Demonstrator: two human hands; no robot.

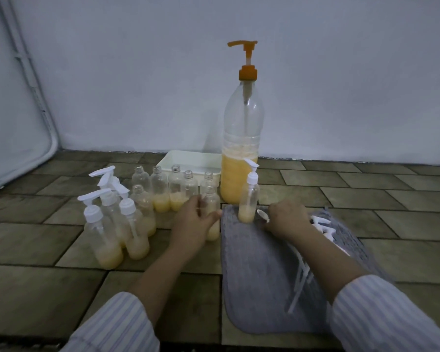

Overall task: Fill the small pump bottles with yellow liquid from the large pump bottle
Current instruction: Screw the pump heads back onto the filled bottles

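The large pump bottle (240, 148) with an orange pump head stands upright near the wall, about a third full of yellow liquid. My left hand (192, 221) grips an uncapped small bottle (212, 212) with yellow liquid at its bottom. My right hand (283, 218) pinches a white pump head (262, 215) on the grey towel. Between my hands, a capped small bottle (248, 199) stands on the towel's far edge. Three capped bottles (117, 224) stand at the left. Several uncapped bottles (163, 189) stand behind my left hand.
A white tray (188, 161) sits against the wall behind the small bottles. The grey towel (264, 275) carries a pile of loose white pump heads (320, 227) with dip tubes. The floor is brown tile (36, 288). A white frame (23, 97) leans at the left.
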